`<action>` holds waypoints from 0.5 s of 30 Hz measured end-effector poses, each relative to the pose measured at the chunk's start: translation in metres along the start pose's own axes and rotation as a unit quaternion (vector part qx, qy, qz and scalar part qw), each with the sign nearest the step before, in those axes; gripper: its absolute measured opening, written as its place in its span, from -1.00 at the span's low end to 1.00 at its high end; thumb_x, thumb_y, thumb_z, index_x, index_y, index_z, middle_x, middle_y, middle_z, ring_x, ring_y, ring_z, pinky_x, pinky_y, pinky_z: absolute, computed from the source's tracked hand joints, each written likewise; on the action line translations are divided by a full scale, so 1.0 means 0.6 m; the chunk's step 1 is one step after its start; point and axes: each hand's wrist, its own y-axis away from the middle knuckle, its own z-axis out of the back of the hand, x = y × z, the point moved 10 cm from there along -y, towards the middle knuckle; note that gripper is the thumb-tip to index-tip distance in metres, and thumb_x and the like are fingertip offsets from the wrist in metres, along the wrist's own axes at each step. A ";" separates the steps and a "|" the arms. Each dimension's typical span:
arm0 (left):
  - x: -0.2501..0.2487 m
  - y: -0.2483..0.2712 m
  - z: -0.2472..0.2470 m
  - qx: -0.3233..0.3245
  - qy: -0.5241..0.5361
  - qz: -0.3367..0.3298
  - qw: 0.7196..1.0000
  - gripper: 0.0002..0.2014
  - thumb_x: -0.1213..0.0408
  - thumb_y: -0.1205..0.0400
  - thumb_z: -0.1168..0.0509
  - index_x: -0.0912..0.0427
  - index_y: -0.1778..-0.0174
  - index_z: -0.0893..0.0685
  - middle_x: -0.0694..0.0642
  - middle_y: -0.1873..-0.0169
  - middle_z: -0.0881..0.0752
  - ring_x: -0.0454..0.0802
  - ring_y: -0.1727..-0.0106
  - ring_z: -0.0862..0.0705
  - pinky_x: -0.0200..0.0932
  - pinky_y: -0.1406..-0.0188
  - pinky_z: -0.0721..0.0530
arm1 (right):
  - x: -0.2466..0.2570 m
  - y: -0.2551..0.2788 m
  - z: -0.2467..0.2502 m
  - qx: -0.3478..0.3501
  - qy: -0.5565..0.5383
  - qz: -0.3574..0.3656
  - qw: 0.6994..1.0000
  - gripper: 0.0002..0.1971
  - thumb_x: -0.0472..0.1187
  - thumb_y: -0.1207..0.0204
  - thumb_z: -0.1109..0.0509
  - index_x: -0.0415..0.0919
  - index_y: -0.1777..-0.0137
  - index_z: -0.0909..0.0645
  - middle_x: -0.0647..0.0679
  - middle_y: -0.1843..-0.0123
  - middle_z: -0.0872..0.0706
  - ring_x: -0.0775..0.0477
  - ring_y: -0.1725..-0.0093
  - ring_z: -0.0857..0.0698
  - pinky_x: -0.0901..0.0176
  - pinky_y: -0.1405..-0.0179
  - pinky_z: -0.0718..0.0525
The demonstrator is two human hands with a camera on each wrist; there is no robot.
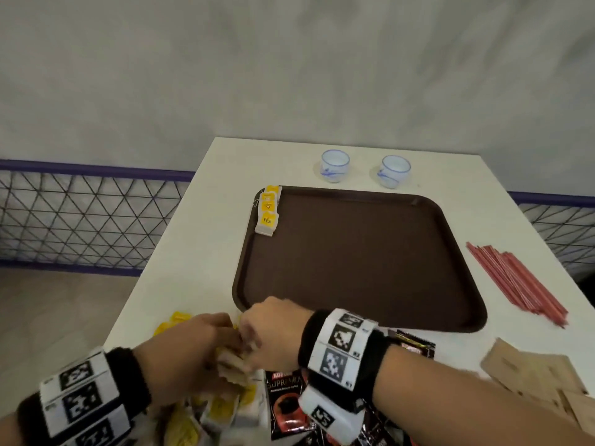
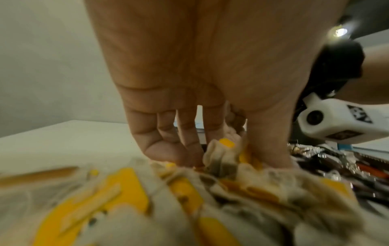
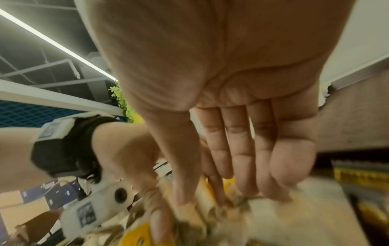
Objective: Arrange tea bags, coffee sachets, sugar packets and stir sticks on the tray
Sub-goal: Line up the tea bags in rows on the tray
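A brown tray (image 1: 360, 262) lies on the white table, with a short row of yellow-tagged tea bags (image 1: 268, 210) at its far left corner. Near the front left edge of the table, both hands meet over a loose pile of tea bags (image 1: 219, 410). My left hand (image 1: 206, 342) pinches a small bunch of tea bags (image 2: 221, 154) between thumb and fingers. My right hand (image 1: 267, 329) pinches the same bunch (image 3: 200, 211) from the other side. Black and red coffee sachets (image 1: 286, 403) lie under my right wrist.
Red stir sticks (image 1: 515, 278) lie right of the tray, and brown sugar packets (image 1: 534, 371) sit at the front right. Two white cups (image 1: 335, 165) (image 1: 395, 171) stand behind the tray. A mesh fence (image 1: 80, 217) runs along the left.
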 end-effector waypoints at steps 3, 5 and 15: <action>-0.010 -0.012 0.001 -0.037 -0.010 0.003 0.999 -0.66 -0.08 -0.32 -0.33 -0.28 -0.02 -0.58 -0.27 0.19 -0.47 -0.32 0.13 -0.56 -0.53 0.19 -0.40 | 0.006 0.009 -0.032 0.001 0.015 0.002 1.000 -0.68 -0.03 -0.51 -0.46 -0.32 -0.02 -0.63 -0.21 0.10 -0.69 -0.25 0.16 -0.67 0.03 0.20 -0.67; -0.008 -0.015 0.007 -0.049 -0.006 0.018 0.999 -0.70 0.01 -0.37 -0.42 -0.22 -0.02 -0.68 -0.28 0.25 -0.46 -0.43 0.25 -0.46 -0.58 0.29 -0.33 | 0.005 0.012 -0.037 -0.023 0.012 0.002 1.000 -0.73 -0.07 -0.49 -0.49 -0.30 0.06 -0.60 -0.16 0.18 -0.62 -0.22 0.21 -0.62 0.08 0.23 -0.60; 0.018 0.026 0.052 -0.128 0.139 0.055 0.980 -0.89 0.18 -0.47 -0.43 -0.02 0.38 -0.71 -0.10 0.46 -0.68 -0.25 0.39 -0.55 -0.39 0.36 -0.49 | -0.035 0.011 -0.024 -0.170 -0.223 -0.044 0.959 -0.86 -0.04 -0.45 -0.52 -0.07 0.09 -0.71 -0.05 0.13 -0.74 -0.13 -0.01 -0.67 0.02 -0.06 -0.67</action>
